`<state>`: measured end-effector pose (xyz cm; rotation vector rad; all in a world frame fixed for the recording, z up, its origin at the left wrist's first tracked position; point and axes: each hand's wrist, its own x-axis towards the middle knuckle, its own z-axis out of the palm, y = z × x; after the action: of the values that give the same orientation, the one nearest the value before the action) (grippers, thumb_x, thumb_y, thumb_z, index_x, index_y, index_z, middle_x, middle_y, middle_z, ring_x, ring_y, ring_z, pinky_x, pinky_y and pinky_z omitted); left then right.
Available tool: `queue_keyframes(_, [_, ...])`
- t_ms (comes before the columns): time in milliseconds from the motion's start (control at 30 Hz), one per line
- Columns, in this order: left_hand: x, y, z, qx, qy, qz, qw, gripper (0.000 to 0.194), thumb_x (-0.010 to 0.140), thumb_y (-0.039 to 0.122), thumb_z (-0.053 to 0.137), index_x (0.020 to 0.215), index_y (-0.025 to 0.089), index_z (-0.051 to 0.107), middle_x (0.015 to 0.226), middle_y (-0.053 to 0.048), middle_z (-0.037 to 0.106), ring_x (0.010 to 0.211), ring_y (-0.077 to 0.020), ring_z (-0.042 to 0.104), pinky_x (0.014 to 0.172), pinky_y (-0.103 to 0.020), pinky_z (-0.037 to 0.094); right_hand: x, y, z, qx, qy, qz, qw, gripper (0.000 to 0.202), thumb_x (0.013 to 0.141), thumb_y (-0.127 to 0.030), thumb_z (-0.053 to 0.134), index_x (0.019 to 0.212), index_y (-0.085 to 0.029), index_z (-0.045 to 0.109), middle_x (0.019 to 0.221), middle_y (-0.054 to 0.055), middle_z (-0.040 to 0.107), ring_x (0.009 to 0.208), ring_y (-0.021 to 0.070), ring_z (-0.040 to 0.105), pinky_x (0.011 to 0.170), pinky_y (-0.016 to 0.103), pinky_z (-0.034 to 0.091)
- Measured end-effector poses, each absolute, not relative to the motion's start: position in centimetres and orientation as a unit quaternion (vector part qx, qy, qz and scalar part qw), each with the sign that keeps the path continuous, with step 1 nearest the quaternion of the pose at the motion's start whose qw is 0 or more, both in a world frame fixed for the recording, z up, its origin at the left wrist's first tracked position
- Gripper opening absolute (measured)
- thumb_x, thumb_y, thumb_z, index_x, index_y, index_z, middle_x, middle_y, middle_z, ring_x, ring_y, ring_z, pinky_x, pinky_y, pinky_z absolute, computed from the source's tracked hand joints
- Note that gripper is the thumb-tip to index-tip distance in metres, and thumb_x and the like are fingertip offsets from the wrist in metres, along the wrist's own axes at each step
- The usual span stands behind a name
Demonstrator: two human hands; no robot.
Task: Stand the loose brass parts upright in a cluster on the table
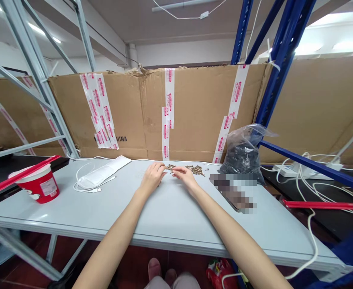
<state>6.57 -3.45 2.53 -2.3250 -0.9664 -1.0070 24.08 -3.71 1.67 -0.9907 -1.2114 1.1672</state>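
At the back middle of the table lies a pile of small brass-coloured metal pieces (196,170), too small to tell their exact kind. A few more such pieces (170,166) sit between and behind my hands. My left hand (153,176) rests on the tabletop just left of them, its fingers bent and drawn together. From the right, my right hand (185,177) reaches in front of the pile, thumb and fingertips closed in a pinch. Whatever either hand's fingertips hold is too small to make out.
A red paper cup (45,186) stands at the left table edge. Near it lie a white pouch (104,173) and a white cable (96,190). To the right are a blurred flat dark object (232,194) and a plastic bag with black contents (244,154). Cardboard (194,112) walls the back.
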Motion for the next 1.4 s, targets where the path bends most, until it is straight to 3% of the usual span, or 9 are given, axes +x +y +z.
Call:
queue_keyframes(467, [7.7, -3.2, 1.6, -0.844, -0.319, -0.354, 0.247, 0.020, 0.087, 0.032, 0.045, 0.091, 0.018, 0.058, 0.088, -0.005, 0.062, 0.084, -0.0177, 0.051, 0.070, -0.031, 0.036, 23.6, -4.1, 1.1, -0.438, -0.442, 0.544, 0.563, 0.025, 0.054, -0.034, 0.072, 0.075, -0.023, 0.067, 0.084, 0.001, 0.065, 0.073, 0.0143, 0.054, 0.068, 0.029, 0.033])
queue_keyframes(733, [7.6, -3.0, 1.7, -0.858, -0.292, -0.372, 0.199, 0.018, 0.088, 0.028, 0.044, 0.090, 0.017, 0.057, 0.086, -0.004, 0.061, 0.082, -0.0156, 0.049, 0.073, -0.028, 0.039, 23.2, -4.2, 1.1, -0.422, -0.429, 0.570, 0.560, 0.033, 0.050, -0.032, 0.075, 0.078, -0.020, 0.064, 0.058, -0.002, 0.056, 0.057, 0.0107, 0.047, 0.057, 0.025, 0.029])
queue_keyframes(1000, [7.5, -3.2, 2.0, -0.854, -0.343, -0.330, 0.210, 0.025, 0.091, 0.030, 0.036, 0.082, 0.017, 0.055, 0.082, -0.005, 0.057, 0.080, -0.0163, 0.047, 0.070, -0.028, 0.038, 22.8, -4.4, 1.6, -0.384, -0.420, 0.584, 0.579, 0.036, 0.046, -0.029, 0.076, 0.073, -0.020, 0.053, 0.053, -0.005, 0.051, 0.051, 0.0086, 0.039, 0.054, 0.025, 0.024])
queue_keyframes(1200, [7.5, -3.2, 1.9, -0.874, -0.338, -0.294, 0.190, 0.024, 0.092, 0.030, 0.032, 0.092, 0.018, 0.053, 0.084, -0.004, 0.055, 0.079, -0.0157, 0.047, 0.068, -0.026, 0.037, 23.0, -4.4, 1.7, -0.378, -0.420, 0.588, 0.578, 0.037, 0.045, -0.029, 0.076, 0.071, -0.020, 0.050, 0.051, -0.006, 0.049, 0.052, 0.0088, 0.039, 0.054, 0.025, 0.023])
queue_keyframes(1400, [7.4, -3.1, 1.8, -0.865, -0.353, -0.291, 0.205, 0.032, 0.092, 0.034, 0.029, 0.079, 0.018, 0.053, 0.076, -0.004, 0.053, 0.074, -0.0158, 0.046, 0.066, -0.027, 0.036, 23.0, -4.3, 1.7, -0.362, -0.444, 0.587, 0.572, 0.038, 0.045, -0.030, 0.076, 0.068, -0.020, 0.047, 0.048, -0.008, 0.044, 0.050, 0.0077, 0.035, 0.052, 0.025, 0.019])
